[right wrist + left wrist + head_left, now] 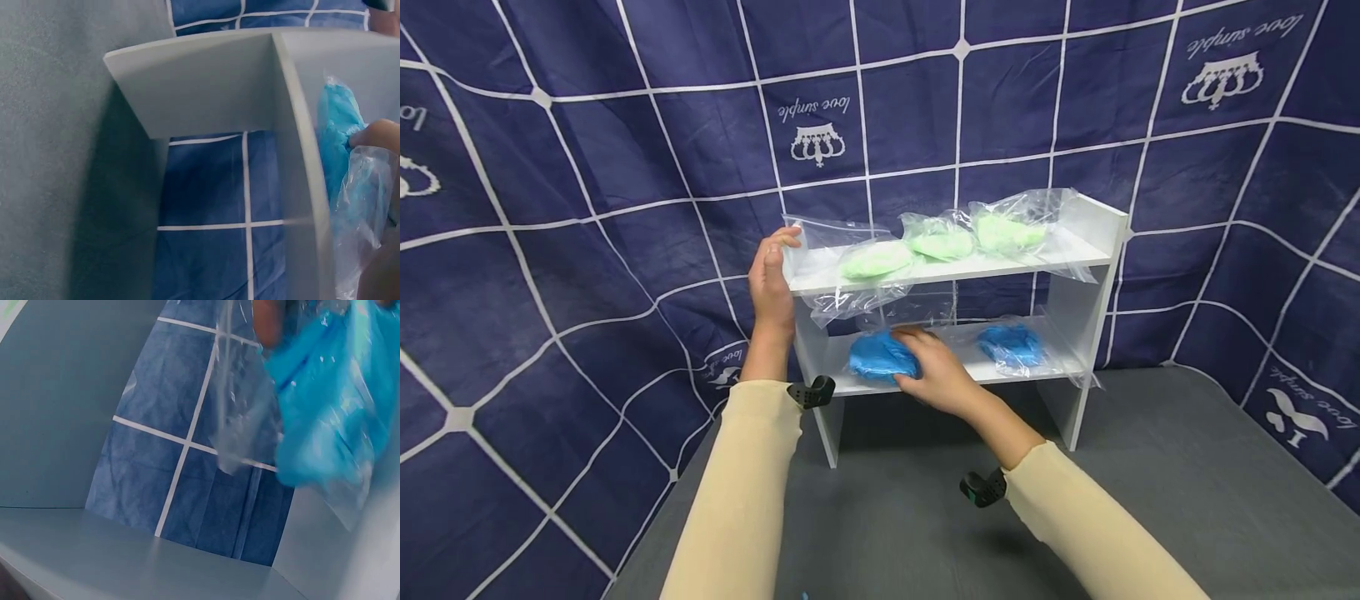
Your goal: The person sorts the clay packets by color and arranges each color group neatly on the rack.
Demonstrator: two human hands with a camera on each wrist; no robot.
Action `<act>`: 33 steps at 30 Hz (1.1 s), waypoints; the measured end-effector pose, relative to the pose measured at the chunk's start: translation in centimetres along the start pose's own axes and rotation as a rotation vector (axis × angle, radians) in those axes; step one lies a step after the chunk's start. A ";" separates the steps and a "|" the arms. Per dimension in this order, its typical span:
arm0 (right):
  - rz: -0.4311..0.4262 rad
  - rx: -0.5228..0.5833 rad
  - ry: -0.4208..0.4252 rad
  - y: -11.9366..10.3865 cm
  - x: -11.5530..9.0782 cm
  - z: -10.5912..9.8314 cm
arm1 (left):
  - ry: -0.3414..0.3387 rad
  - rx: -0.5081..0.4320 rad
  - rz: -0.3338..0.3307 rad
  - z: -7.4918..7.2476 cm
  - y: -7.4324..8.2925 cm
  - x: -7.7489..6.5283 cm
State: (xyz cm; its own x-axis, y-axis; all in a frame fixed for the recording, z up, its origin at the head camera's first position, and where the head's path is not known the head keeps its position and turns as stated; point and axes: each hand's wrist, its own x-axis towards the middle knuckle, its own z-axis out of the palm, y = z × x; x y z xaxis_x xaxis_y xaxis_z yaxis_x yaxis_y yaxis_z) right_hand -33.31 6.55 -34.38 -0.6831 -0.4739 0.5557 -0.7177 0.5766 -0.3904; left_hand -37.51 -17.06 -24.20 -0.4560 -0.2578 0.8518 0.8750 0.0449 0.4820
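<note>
My left hand (772, 279) holds the upper left side panel of a white two-tier shelf (1060, 317), its fingertips bent over the top edge. On the lower tier, my right hand (942, 371) grips a clear plastic bag with a bright blue bundle (882, 357) inside, thumb in front and fingers behind. That blue bundle (337, 419) looks crumpled in the left wrist view. The right wrist view shows it (340, 134) against my thumb, with loose clear film below. Its exact contents cannot be made out.
Another bagged blue bundle (1011, 344) lies to the right on the lower tier. Across the top tier lie three clear bags with pale green contents (943, 242), some film hanging over the front edge. The shelf stands on a dark grey surface (895, 508) before a blue checked curtain (715, 125).
</note>
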 end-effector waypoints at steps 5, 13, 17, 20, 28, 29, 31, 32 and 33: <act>0.022 0.022 0.012 0.2 0.0 0.4 | 0.001 0.023 -0.007 -0.1 0.1 0.0; -0.006 0.012 0.091 0.2 -1.0 0.4 | 0.000 0.030 -0.001 0.0 0.0 0.0; -0.017 0.011 0.114 0.2 -1.7 0.5 | 0.002 0.034 -0.006 -0.1 0.1 0.0; -0.005 0.026 0.114 0.3 -2.4 0.6 | 0.006 0.035 -0.013 -0.2 0.1 -0.2; 0.018 0.106 0.146 0.5 -4.4 0.4 | 0.002 0.014 0.000 -0.2 -0.1 -0.1; 0.017 0.109 0.152 0.5 -4.7 0.3 | 0.003 0.012 0.002 -0.2 -0.1 -0.1; 0.014 0.107 0.169 0.5 -5.3 0.2 | 0.004 0.016 0.004 -0.2 0.0 -0.1; 0.013 0.101 0.179 0.4 -5.7 0.2 | 0.002 0.017 0.004 -0.2 0.0 -0.1; 0.013 0.098 0.188 0.4 -6.2 0.1 | 0.001 0.023 0.001 -0.1 0.0 -0.1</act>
State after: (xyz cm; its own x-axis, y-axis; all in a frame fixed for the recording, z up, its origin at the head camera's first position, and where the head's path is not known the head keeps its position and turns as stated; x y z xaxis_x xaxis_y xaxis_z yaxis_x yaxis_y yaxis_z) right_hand -29.35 9.63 -38.04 -0.6616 -0.3291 0.6738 -0.7249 0.5104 -0.4626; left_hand -37.39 -17.17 -24.32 -0.4548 -0.2585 0.8523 0.8717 0.0673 0.4855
